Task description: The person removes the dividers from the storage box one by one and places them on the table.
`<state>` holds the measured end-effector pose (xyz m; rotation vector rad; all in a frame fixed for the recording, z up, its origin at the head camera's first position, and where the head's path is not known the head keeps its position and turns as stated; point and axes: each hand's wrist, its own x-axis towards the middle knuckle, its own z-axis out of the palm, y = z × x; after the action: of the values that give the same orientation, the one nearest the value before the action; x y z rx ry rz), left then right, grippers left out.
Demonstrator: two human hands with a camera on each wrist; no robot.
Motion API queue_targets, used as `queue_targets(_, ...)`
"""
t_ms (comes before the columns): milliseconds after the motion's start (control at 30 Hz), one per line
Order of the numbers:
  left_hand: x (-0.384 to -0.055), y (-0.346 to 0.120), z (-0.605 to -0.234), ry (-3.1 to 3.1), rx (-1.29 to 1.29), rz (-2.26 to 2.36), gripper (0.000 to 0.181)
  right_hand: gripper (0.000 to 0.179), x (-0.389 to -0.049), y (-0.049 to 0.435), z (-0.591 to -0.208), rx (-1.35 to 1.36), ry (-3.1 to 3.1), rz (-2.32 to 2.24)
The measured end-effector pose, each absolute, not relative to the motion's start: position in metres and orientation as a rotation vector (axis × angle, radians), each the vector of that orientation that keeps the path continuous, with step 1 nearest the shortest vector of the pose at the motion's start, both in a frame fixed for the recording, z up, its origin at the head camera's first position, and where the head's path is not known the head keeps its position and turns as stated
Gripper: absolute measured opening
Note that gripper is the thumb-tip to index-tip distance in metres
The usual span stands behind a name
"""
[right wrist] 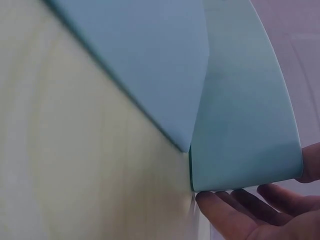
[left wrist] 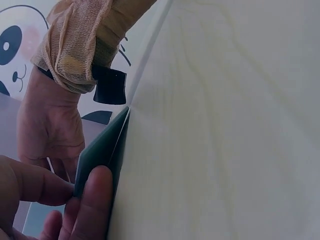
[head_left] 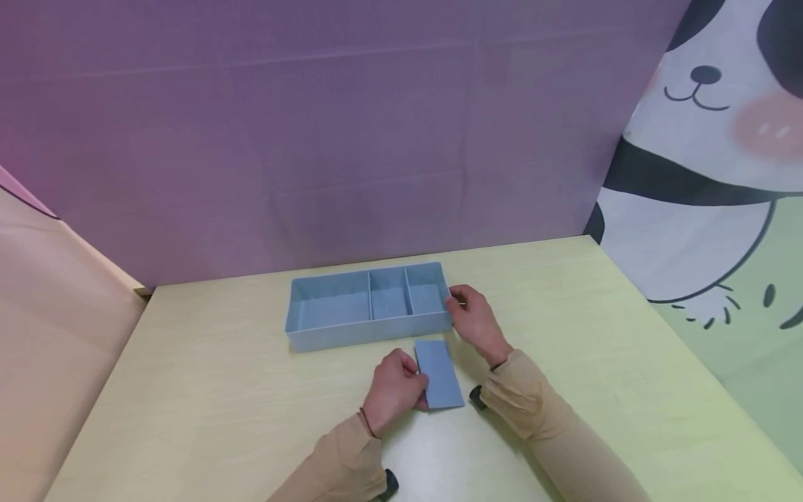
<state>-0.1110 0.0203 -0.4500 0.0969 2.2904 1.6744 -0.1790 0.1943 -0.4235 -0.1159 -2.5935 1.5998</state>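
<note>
A light blue divided storage box (head_left: pixel 326 339) with three compartments stands on the table. At its right end is my right hand (head_left: pixel 478 322), holding the end wall, with the thumb at the rim and the fingers along the outside in the right wrist view. My left hand (head_left: pixel 394 387) pinches the left edge of a flat, rectangular blue panel (head_left: pixel 440 374) between thumb and fingers. The panel is tilted, just in front of the box's right half. In the right wrist view, the panel (right wrist: pixel 150 60) overlaps the box's front wall (right wrist: pixel 242 110).
Under both hands is a pale wood-grain table (head_left: pixel 207 397). A purple cloth wall (head_left: pixel 351 139) rises behind the box, close to the table's back edge. On the right hangs a panda-printed cloth (head_left: pixel 702 237); a pale cloth (head_left: pixel 50 314) hangs on the left.
</note>
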Motion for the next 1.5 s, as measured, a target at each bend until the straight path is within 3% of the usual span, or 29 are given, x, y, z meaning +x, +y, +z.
queue_targets(500,-0.1075,0.0173,-0.4477,2.543,0.357,1.506,0.011,0.034,-0.1796,0.1943,-0.4246,-0.104,-2.589,1.564)
queue_targets(1500,-0.1107,0.0127,-0.4431,2.565,0.384,1.499,0.012,0.035,-0.1781,0.1934,-0.4217,-0.124,-2.594,1.575)
